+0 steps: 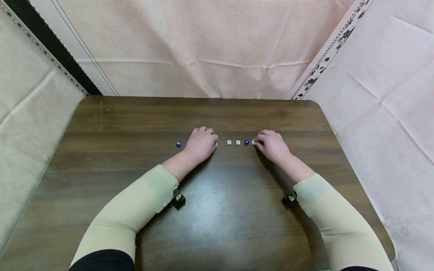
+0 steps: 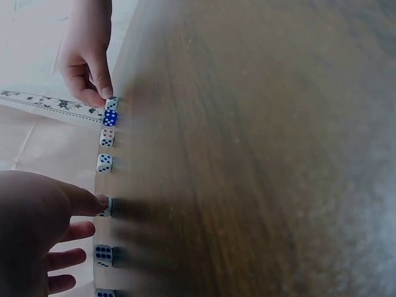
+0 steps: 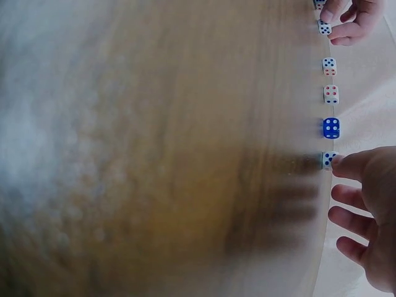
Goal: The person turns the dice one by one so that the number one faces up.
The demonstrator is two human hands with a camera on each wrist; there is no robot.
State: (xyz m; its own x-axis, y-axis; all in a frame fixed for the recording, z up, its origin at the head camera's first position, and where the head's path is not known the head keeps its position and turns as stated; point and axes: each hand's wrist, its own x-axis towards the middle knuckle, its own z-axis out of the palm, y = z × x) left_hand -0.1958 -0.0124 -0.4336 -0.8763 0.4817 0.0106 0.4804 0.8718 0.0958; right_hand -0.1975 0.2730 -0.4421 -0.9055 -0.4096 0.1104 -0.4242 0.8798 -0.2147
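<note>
My left hand [image 1: 201, 143] pinches a white die [image 2: 106, 207] between thumb and index finger on the wooden table. The other left fingers are spread away from it. On the right, my right hand [image 1: 272, 145] holds another white die [image 3: 328, 161] at its thumb and index tips. Between the hands stand two white dice, one [image 1: 229, 142] nearer the left and one [image 1: 238, 143] to its right, then a blue die [image 1: 246, 142] close beside the right hand's die. Left of my left hand sits another blue die [image 1: 178, 144]. A white die [image 2: 103, 255] by the left fingers is hidden in the head view.
The dice form a rough row across the brown wooden table [image 1: 217, 226], towards its far edge. Pale cloth [image 1: 210, 45] hangs behind the table, with white cloth [image 1: 390, 113] at the right. A small black wrist camera [image 1: 178, 198] is strapped to the left sleeve.
</note>
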